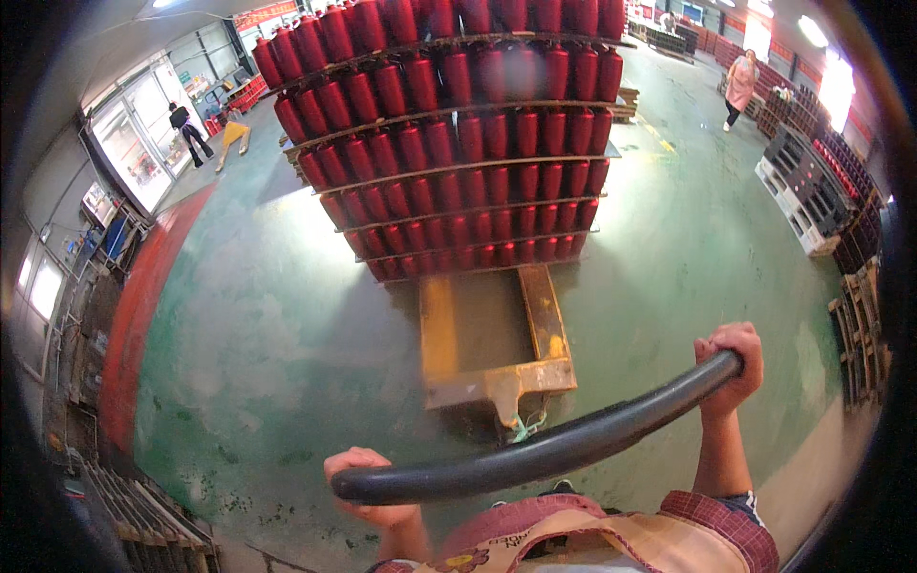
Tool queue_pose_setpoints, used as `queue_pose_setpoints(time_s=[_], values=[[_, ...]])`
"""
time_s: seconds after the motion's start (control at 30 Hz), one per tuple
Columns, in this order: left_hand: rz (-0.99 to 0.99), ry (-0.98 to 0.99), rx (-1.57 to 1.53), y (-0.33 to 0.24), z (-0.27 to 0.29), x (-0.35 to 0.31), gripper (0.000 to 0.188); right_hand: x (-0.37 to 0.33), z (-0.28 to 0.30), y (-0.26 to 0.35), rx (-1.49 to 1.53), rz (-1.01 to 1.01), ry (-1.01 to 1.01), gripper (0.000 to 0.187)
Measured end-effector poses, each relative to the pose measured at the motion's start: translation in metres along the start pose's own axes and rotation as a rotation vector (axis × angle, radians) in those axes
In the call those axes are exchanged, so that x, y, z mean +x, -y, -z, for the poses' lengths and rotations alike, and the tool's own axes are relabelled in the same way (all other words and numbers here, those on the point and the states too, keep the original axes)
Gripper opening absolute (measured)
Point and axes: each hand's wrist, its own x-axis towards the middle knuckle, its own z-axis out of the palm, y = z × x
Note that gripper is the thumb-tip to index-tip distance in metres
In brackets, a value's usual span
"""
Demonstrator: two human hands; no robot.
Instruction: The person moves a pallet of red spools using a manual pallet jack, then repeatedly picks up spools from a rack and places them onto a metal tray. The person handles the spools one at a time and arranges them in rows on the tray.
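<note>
A thick black handlebar (535, 456) crosses in front of me, its right end higher in the picture than its left. My left hand (373, 487) is closed around the left end, and my right hand (734, 368) grips the right end. Beyond the bar is a worn yellow pallet jack (497, 382), its forks running under a tall load. Dark red, shiny bottle-shaped pieces (411, 143) stand in several tiers on that load, with thin boards (468, 172) between the tiers. Whatever carries the lowest tier is mostly hidden.
Green floor (248, 334) surrounds the load, with a red strip (153, 306) along the left wall. One person (741, 86) is at the far right, another (186, 132) by the left doorway near a yellow pallet jack (232, 138). Stacked pallets (802, 186) line the right side.
</note>
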Motion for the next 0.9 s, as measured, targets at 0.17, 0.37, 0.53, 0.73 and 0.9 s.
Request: queue_pose_setpoints(time_s=[0.17,0.37,0.53,0.73,0.9], values=[[0.073,-0.136,0.163,0.023,0.003,0.004,0.061,0.002,-0.011,-0.005,-0.021,-0.020,0.028,0.030],[0.243,-0.209,0.201,0.056,-0.016,0.019,0.036,-0.002,-0.050,-0.020,-0.009,-0.085,0.002,0.027],[0.196,-0.043,0.110,0.062,-0.032,0.049,0.014,0.001,-0.071,-0.009,0.038,-0.084,-0.011,0.026],[0.157,0.028,0.107,0.087,-0.027,0.070,0.024,0.010,-0.079,-0.011,0.303,-0.123,0.144,0.034],[0.153,0.081,0.040,0.099,-0.017,0.085,0.026,0.008,-0.085,-0.009,0.473,-0.421,0.344,0.036]])
